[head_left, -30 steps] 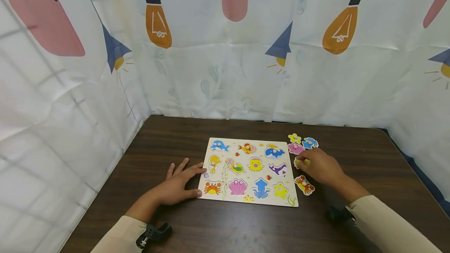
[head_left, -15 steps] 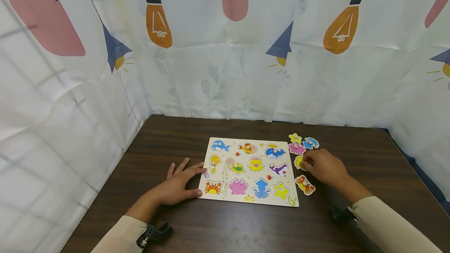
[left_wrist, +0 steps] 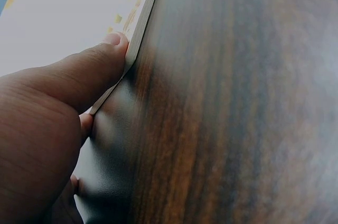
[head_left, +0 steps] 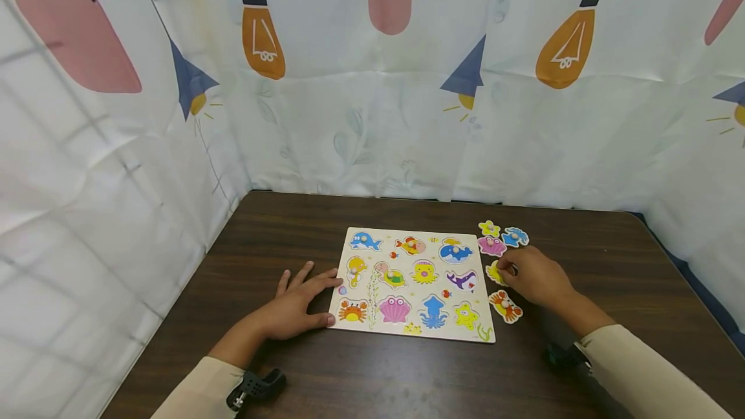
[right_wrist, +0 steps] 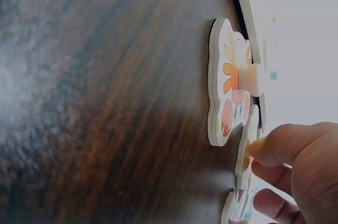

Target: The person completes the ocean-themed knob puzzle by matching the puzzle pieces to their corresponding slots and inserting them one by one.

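In the head view, a pale puzzle board [head_left: 388,233] with colourful sea animals lies flat on the table. My left hand [head_left: 293,306] spreads over its left side, thumb and fingertips touching the edge; the left wrist view has the thumb [left_wrist: 97,68] on the board's top. My right hand [head_left: 538,277] pinches a yellow puzzle piece [head_left: 493,272] just right of the board. In the right wrist view, thumb and finger meet at that piece's knob, mostly hidden by them. Nearer me lies a crab puzzle piece [head_left: 506,307], its knob upward.
Beyond the right hand sit a pink shell piece [head_left: 491,246], a yellow star-shaped piece [head_left: 489,229] and a blue piece [head_left: 515,237], close together. The dark wooden table [head_left: 361,380] meets a patterned white curtain [head_left: 349,141] at its back and left.
My right hand has shifted slightly right, uncovering more of the yellow piece, which has since turned or tilted a little. The left hand and board stay in place.
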`<state>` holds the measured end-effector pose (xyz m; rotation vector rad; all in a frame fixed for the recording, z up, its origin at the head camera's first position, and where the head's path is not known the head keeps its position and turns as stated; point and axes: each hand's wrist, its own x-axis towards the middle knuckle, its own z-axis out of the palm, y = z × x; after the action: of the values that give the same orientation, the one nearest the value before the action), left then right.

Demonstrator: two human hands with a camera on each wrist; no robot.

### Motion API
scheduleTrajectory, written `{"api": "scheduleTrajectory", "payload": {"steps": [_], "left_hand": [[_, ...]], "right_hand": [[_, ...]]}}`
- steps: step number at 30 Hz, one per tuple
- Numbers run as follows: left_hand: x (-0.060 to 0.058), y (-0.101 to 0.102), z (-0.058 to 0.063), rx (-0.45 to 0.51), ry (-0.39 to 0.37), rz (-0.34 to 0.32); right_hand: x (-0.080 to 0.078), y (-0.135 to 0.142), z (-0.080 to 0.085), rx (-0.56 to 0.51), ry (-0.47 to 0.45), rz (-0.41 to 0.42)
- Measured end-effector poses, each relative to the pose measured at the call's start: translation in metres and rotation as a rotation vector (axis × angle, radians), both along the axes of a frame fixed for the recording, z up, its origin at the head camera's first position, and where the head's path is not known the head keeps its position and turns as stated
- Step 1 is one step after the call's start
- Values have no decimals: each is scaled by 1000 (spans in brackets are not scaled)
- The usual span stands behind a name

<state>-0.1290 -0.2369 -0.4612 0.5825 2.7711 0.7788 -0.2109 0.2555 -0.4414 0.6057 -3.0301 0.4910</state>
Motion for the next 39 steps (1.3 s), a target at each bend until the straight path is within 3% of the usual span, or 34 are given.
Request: {"api": "scheduleTrajectory", "payload": {"steps": [13, 22, 39], "left_hand": [[-1, 0, 1, 6, -13, -9], [0, -1, 1, 2, -11, -8], [1, 2, 3, 0, -15, -7]], "right_hand": [[0, -3, 1, -15, -33, -16], [-6, -12, 13, -13, 29, 42], [-5, -49, 15, -39, 2, 91]]}}
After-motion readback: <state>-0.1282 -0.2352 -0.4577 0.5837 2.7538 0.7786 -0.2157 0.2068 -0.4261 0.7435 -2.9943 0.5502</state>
